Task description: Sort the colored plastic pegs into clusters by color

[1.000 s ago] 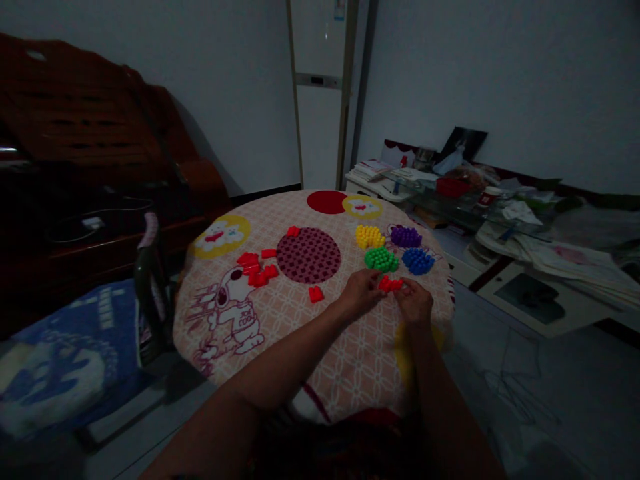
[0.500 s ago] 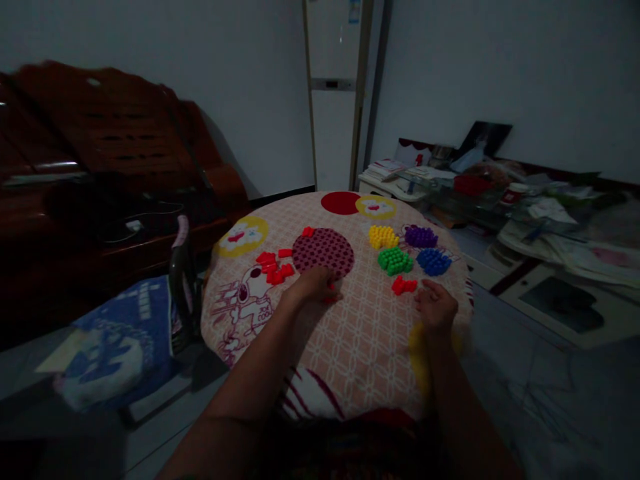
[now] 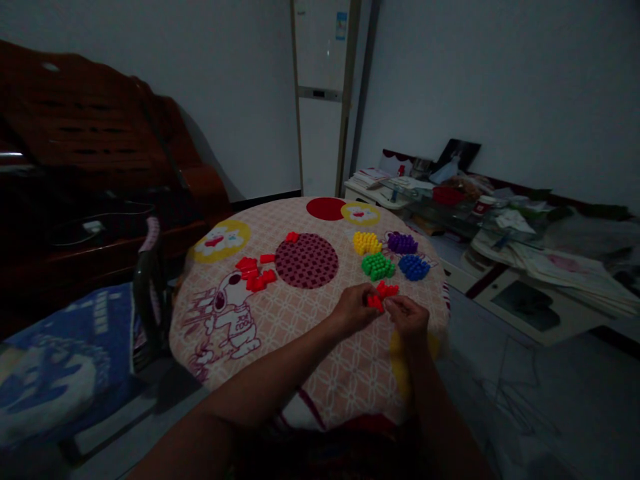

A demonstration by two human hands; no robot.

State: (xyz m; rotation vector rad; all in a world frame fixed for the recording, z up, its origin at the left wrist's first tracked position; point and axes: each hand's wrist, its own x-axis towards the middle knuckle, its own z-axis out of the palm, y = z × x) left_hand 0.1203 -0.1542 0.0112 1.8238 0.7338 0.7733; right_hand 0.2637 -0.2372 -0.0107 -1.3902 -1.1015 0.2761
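Observation:
My left hand [image 3: 353, 308] and my right hand [image 3: 407, 315] meet at the near right of a round table [image 3: 300, 333] with a cartoon-dog cloth. Both pinch a small red plastic piece [image 3: 375, 301] between their fingertips. Just beyond it lies a small cluster of joined red pieces [image 3: 387, 289]. Further back sit four studded clusters: yellow [image 3: 367, 243], purple [image 3: 403, 243], green [image 3: 378, 266] and blue [image 3: 414, 267]. Loose red pieces [image 3: 256, 272] lie at the left by a dark round patterned mat [image 3: 307, 260].
A dark wooden sofa [image 3: 75, 153] fills the left, with a blue printed cushion [image 3: 55, 360] below and a chair back [image 3: 147, 280] at the table's left edge. A tall white air conditioner [image 3: 320, 100] stands behind. Cluttered low tables [image 3: 500, 220] lie at the right.
My left hand reached left to a loose red piece by the mat, then came back with it to my right hand beside the red cluster. The view swung left and back.

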